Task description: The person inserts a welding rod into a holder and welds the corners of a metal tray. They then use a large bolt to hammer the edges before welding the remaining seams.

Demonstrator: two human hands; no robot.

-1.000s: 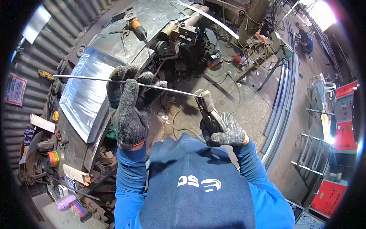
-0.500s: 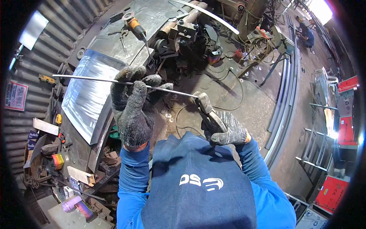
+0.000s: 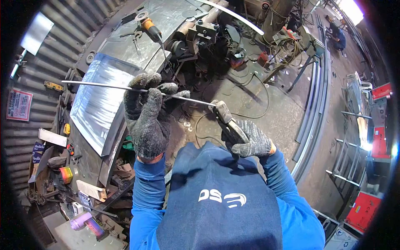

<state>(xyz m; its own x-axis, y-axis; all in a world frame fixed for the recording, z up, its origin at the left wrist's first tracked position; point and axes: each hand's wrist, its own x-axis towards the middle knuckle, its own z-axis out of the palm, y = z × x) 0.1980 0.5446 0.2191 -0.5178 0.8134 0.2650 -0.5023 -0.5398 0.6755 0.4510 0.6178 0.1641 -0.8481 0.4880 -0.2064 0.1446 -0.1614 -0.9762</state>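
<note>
My left hand [image 3: 148, 121], in a dark grey knit glove, pinches a long thin welding electrode [image 3: 98, 85] between thumb and fingers. The rod runs nearly level across the view, and its right end sits in the jaws of an electrode holder [image 3: 225, 114]. My right hand [image 3: 251, 139], gloved in grey knit, is wrapped around the holder's handle. Beyond my left hand, a shiny bent sheet-metal piece [image 3: 98, 104] lies on the metal workbench [image 3: 121, 48].
An angle grinder [image 3: 148, 27] and pliers [image 3: 135, 41] lie on the bench. Cables [image 3: 287, 52] trail over the floor. Long metal profiles [image 3: 312, 104] lie at right, near red boxes [image 3: 363, 210]. A person [image 3: 336, 37] crouches far off. Cardboard boxes and a purple tool [image 3: 83, 221] are lower left.
The whole view has shifted slightly, so the surroundings appear a little to the right. Both hands keep the same grip on the electrode and its holder.
</note>
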